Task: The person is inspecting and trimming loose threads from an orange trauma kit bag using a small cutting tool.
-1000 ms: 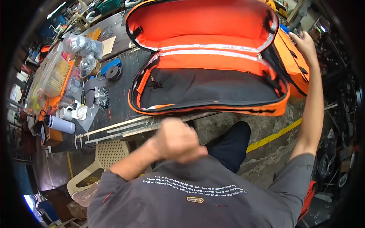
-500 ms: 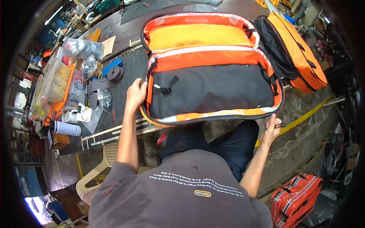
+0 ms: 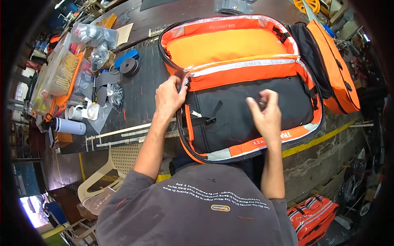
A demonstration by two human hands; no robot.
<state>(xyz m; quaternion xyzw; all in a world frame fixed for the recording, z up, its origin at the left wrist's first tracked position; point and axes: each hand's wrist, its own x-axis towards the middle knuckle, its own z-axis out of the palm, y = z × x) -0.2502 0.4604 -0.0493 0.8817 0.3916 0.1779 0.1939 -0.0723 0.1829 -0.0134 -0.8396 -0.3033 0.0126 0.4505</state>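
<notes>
Orange and black, one big bag (image 3: pixel 242 117) lies open on the dark table (image 3: pixel 143 100), poking out past its near edge. The left hand (image 3: pixel 170 97) pinches the bag's left side. The right hand (image 3: pixel 267 117) curls above it; I cannot tell if it holds something. One other orange bag (image 3: pixel 335 71) crowds the right side. Leftward sit one black roll (image 3: pixel 129 67), one screwdriver (image 3: pixel 94 95), one white bottle (image 3: pixel 70 126). One chair (image 3: pixel 124 160) stands near.

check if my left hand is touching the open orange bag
Touching. The head view shows the left hand on the open orange bag, its thumb and fingers gripping the rim at the bag's left side.
</notes>
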